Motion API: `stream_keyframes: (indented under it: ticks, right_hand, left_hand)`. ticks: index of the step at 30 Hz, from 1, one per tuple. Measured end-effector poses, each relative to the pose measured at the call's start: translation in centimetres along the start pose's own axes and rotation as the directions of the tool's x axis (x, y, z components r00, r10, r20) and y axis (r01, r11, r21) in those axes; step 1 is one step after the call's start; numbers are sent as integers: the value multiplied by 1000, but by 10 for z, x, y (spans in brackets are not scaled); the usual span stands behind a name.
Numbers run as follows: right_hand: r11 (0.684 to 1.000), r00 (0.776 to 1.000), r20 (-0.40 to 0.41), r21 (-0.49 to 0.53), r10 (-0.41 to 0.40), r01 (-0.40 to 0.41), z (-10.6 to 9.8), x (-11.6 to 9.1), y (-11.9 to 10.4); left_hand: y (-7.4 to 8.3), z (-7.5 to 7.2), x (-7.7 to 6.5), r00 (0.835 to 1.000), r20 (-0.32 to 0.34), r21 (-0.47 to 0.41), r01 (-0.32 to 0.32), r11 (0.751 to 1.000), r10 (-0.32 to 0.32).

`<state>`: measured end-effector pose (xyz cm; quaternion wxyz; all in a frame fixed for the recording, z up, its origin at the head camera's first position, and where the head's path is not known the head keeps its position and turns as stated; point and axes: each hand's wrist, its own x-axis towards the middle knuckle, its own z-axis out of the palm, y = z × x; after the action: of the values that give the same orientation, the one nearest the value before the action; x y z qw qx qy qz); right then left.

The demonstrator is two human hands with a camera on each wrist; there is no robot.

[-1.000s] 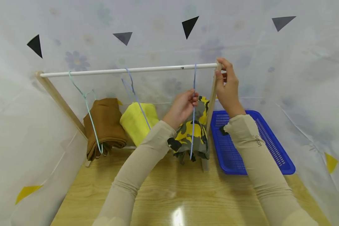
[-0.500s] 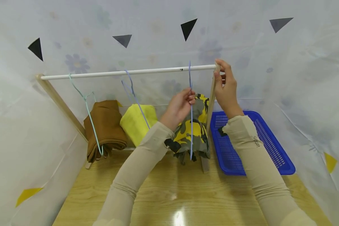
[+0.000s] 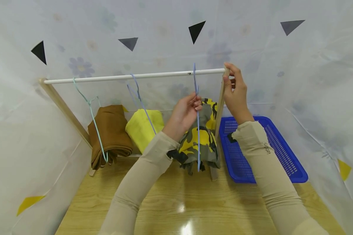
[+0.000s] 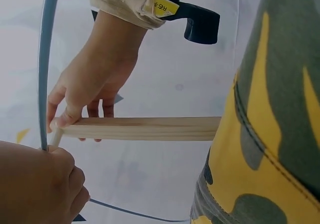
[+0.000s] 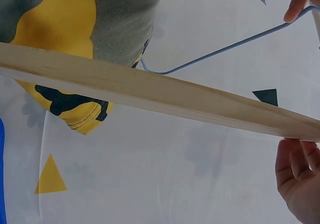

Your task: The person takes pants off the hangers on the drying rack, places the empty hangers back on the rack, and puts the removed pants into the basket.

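Observation:
My left hand point(image 3: 183, 114) pinches a light purple wire hanger point(image 3: 198, 140) just below its hook, whose top reaches over the white rail point(image 3: 159, 75). Folded over that hanger hangs a grey, yellow and black camouflage garment point(image 3: 209, 148), large at the right in the left wrist view. With thumb and fingers my right hand point(image 3: 236, 93) grips the top of the wooden post point(image 3: 220, 114) at the rail's right end. The left wrist view shows this right hand point(image 4: 97, 79) around the post end point(image 4: 150, 129).
Further left on the rail hang a purple hanger point(image 3: 147, 114) with a yellow folded garment point(image 3: 142, 125) and a mint hanger point(image 3: 95, 125) with a brown one point(image 3: 110, 125). A blue perforated basket point(image 3: 238, 163) stands right of the rack on the wooden table point(image 3: 170, 195).
My left hand has slid the hanger a little to the left along the rail, away from the right post. The right hand keeps its grip on the post.

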<state>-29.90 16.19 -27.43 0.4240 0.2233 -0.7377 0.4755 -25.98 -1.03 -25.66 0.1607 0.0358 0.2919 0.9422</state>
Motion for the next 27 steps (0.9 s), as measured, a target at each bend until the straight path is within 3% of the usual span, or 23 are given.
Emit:
stream_keyframes:
  ticks: [10,16,24,27]
  right_hand:
    - [1000,1000,19,5,1,-2,1,-1,-2]
    - [999,998,13,7,-54,54,2,0,-2]
    - [996,996,5,-7,-89,89,-1,-1,-34]
    - [995,995,6,2,-97,97,0,0,-26]
  left_hand:
    - [6,0,-10,1000,-5,-48,1,999,-1]
    - [9,2,-14,1000,8,-43,-1,999,1]
    - [10,4,-20,1000,12,-47,7,999,-6]
    - [10,4,-23,1000,18,-45,9,999,-8]
